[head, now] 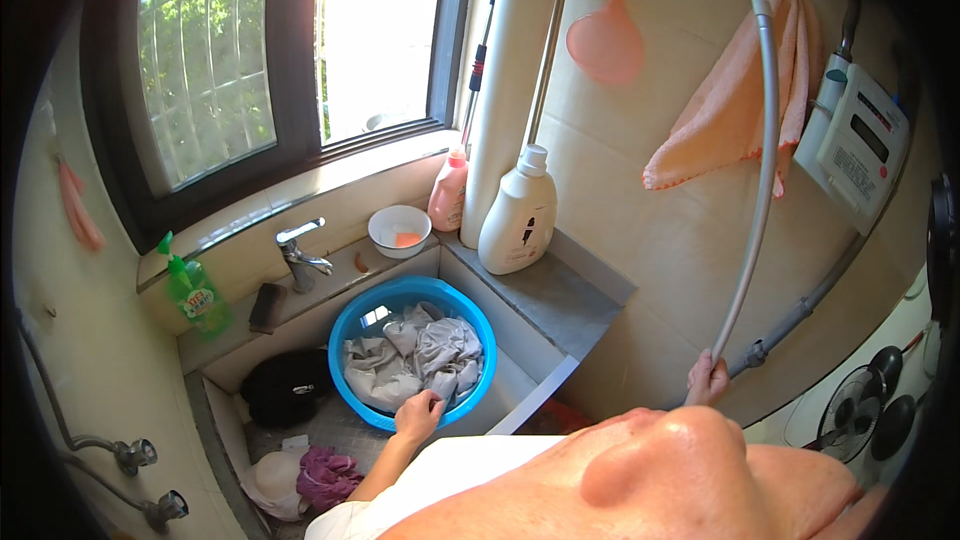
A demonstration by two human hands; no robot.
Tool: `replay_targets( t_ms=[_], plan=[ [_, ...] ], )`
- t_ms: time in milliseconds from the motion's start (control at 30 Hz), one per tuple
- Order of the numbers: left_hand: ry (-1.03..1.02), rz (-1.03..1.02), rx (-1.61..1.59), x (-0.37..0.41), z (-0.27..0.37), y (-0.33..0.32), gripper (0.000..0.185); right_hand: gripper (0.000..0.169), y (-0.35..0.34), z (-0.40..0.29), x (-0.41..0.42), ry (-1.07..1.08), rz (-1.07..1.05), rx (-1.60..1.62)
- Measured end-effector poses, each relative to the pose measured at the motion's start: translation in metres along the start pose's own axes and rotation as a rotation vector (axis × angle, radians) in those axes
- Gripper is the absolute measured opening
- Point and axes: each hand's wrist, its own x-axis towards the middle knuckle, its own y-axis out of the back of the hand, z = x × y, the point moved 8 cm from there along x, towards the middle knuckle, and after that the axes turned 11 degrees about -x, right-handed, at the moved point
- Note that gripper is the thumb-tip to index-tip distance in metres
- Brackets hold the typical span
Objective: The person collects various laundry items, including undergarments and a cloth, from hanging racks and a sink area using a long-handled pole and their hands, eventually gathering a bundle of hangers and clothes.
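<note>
My left hand (pixel 418 416) reaches over the near rim of a blue plastic basin (pixel 489 360). Its fingers are pinched on a fold of the wet grey cloth (pixel 448 345) heaped inside. Dark water shows around the bunched fabric. The basin rests in a tiled wash sink (pixel 517 409), against its back walls. Off to the right, my right hand (pixel 706 377) is closed around the lower part of a long grey pole (pixel 763 127), which rises along the wall and looks bowed in this lens. The pole's lower end is hidden behind my body.
A black garment (pixel 285 388), a purple cloth (pixel 328 476) and a beige bra-like piece (pixel 276 481) lie left in the sink. Along the ledge stand a faucet (pixel 301 259), scrub brush (pixel 268 307), white bowl (pixel 399 221), green pump bottle (pixel 196 296) and white detergent jug (pixel 517 217).
</note>
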Motion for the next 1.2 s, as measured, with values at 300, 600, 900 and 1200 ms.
replay_targets(
  t_ms=[300,600,900,1200],
  plan=[
    [-0.269,-0.112,-0.486,0.051,0.116,0.02,0.01,0.037,0.009,0.066,-0.031,0.007,0.015,-0.223],
    [-0.529,-0.435,-0.697,0.076,0.364,-0.003,0.033,0.039,-0.003,0.071,-0.064,0.056,-0.151,-0.13],
    [-0.754,-0.525,-0.929,0.079,0.528,-0.06,0.038,0.031,0.036,0.164,-0.101,-0.069,-0.286,-0.16],
    [-0.602,-0.649,-0.77,0.041,0.448,-0.152,0.036,0.028,-0.009,0.134,-0.064,-0.03,-0.706,-0.079]
  ],
)
